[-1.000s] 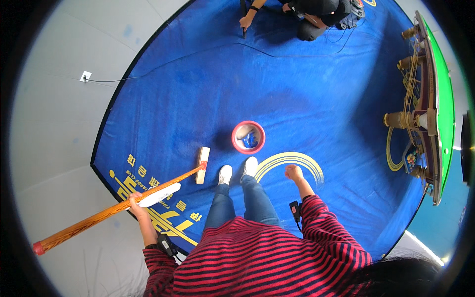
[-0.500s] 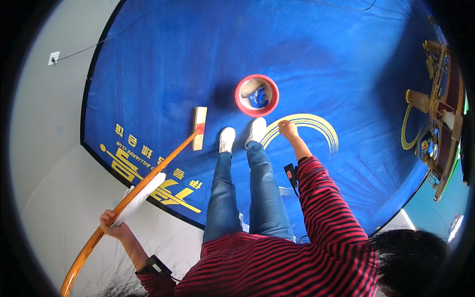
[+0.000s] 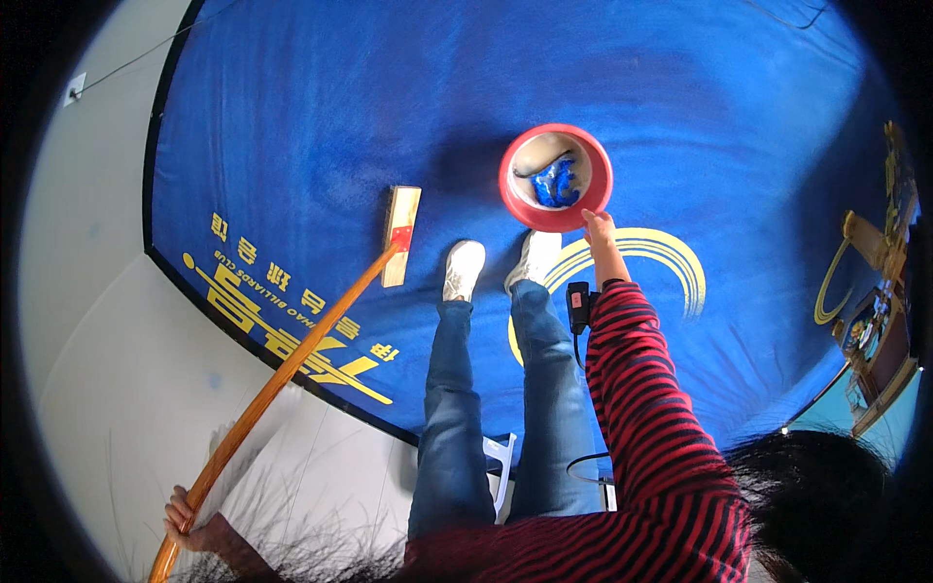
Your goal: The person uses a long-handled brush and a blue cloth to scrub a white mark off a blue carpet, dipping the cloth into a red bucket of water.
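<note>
One brush (image 3: 292, 361) and one bowl (image 3: 602, 175), both in hand

The left hand (image 3: 190, 520), low at the left edge of the view, grasps the brush, its fingers wrapped around the long wooden handle (image 3: 243, 423). From there the handle slants up and right to the wooden head (image 3: 403, 216), joining it at a red patch. The head lies on the blue mat (image 3: 340, 97), near the left shoe (image 3: 464, 270) and on its outer side.

The right hand (image 3: 600, 228) reaches forward and grips the bowl by the near right part of its rim. The bowl is red outside and pale inside, and sits in view just beyond the toe of the right shoe (image 3: 535, 260). I cannot tell whether it is lifted clear of the mat. In it lies a shiny, crumpled blue thing (image 3: 554, 185), its kind unclear.

A black box (image 3: 579, 306) sits at the right wrist, beside the striped sleeve (image 3: 637, 379). Both legs are in jeans (image 3: 449, 408), with part of a white frame (image 3: 499, 451) showing between them. Yellow lettering (image 3: 253, 319) marks the mat on the left, and a yellow ring (image 3: 695, 282) curves near the right forearm. At the upper left, a cord (image 3: 136, 60) runs from a wall socket (image 3: 74, 89).
</note>
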A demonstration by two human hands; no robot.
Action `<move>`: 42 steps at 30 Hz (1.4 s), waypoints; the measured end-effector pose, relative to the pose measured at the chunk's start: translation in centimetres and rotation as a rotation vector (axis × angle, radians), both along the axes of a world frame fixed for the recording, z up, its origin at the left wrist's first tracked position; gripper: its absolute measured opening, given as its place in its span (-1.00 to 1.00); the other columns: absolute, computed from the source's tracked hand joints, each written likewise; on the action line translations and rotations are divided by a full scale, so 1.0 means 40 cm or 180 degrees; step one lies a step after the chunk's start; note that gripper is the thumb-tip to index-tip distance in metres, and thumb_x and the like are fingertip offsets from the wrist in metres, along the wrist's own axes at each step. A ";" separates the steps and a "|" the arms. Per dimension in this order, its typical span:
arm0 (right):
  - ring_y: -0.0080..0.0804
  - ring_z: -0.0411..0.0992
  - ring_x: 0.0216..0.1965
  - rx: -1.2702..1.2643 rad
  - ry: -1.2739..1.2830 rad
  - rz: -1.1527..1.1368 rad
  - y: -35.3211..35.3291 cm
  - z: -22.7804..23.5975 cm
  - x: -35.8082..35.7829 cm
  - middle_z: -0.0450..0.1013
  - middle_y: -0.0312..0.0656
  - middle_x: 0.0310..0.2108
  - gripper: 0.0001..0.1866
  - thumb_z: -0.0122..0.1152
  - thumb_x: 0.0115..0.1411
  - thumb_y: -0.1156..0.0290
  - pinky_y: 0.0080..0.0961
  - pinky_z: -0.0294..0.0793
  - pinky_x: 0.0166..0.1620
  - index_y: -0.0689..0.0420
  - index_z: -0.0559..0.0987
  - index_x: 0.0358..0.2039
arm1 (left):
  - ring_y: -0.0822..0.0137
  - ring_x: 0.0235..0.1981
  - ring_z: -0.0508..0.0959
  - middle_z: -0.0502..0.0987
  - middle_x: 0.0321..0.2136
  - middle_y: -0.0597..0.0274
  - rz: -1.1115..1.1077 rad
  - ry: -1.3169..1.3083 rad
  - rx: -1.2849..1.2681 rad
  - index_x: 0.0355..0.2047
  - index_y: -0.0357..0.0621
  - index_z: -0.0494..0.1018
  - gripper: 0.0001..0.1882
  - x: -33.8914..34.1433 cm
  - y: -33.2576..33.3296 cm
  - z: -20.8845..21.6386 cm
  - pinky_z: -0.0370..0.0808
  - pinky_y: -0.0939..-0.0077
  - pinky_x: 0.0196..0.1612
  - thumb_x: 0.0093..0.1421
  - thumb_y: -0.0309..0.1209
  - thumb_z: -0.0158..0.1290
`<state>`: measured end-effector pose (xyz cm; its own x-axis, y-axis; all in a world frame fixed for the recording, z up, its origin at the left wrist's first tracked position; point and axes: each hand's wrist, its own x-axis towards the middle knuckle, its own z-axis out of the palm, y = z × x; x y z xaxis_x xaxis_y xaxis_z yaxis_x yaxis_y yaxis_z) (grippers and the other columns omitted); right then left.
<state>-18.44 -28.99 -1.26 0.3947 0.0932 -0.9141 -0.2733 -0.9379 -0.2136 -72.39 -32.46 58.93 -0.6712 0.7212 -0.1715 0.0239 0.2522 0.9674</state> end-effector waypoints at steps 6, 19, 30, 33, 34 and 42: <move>-0.59 0.18 -0.75 0.0042 -0.0251 -0.0165 0.011 -0.054 -0.017 0.34 -0.39 -0.63 -0.70 0.29 -0.10 0.21 -0.63 0.01 -0.75 0.04 0.46 -0.38 | 0.43 -0.51 0.09 0.05 -0.75 0.40 0.0134 0.0806 -0.0008 -0.74 0.07 0.06 -0.66 0.017 0.031 -0.034 0.10 0.49 -0.28 0.10 -0.20 -0.16; -0.58 0.12 -0.84 0.1190 -0.0166 -0.0206 0.044 -0.039 -0.054 0.29 -0.36 -0.76 -0.84 0.13 -0.13 0.53 -0.61 0.02 -0.78 0.07 0.49 -0.45 | 0.46 -0.55 0.08 0.04 -0.77 0.42 0.0170 0.0852 -0.0247 -0.74 0.08 0.00 -0.66 -0.007 0.028 -0.027 0.10 0.52 -0.34 0.10 -0.21 -0.19; -0.65 0.10 -0.82 0.1342 -0.0271 0.0154 -0.144 0.167 0.047 0.23 -0.43 -0.73 -0.82 0.05 -0.16 0.49 -0.67 0.02 -0.80 0.07 0.42 -0.44 | 0.48 -0.63 0.08 0.11 -0.78 0.36 -0.0115 0.0621 0.0296 -0.74 0.02 0.09 -0.68 0.013 0.034 -0.087 0.03 0.63 -0.52 0.10 -0.23 -0.21; -0.40 0.40 -0.53 0.1999 -0.0345 -0.0686 -0.223 0.297 0.050 0.43 -0.23 -0.47 -0.60 0.03 -0.21 0.65 -0.54 0.44 -0.44 0.21 0.44 -0.24 | 0.48 -0.65 0.10 0.11 -0.75 0.34 -0.0063 0.0599 0.0163 -0.72 0.00 0.08 -0.68 -0.004 0.017 -0.109 0.05 0.61 -0.55 0.12 -0.26 -0.17; -0.35 0.42 -0.49 0.1266 -0.0270 -0.0310 -0.262 0.369 0.074 0.44 -0.20 -0.45 -0.61 0.03 -0.21 0.69 -0.50 0.47 -0.35 0.23 0.46 -0.26 | 0.51 -0.66 0.10 0.09 -0.73 0.40 0.0148 0.0258 0.0547 -0.71 0.04 0.07 -0.71 -0.012 0.030 -0.123 0.05 0.61 -0.59 0.12 -0.32 -0.16; -0.45 0.36 -0.53 0.0884 -0.1458 -0.0949 -0.554 0.861 0.040 0.42 -0.26 -0.54 -0.70 0.07 -0.19 0.54 -0.51 0.35 -0.45 0.17 0.51 -0.33 | 0.51 -0.63 0.17 0.14 -0.69 0.41 -0.1248 0.0869 -0.0091 -0.66 0.01 0.13 -0.76 0.050 0.233 -0.307 0.13 0.61 -0.57 0.11 -0.36 -0.11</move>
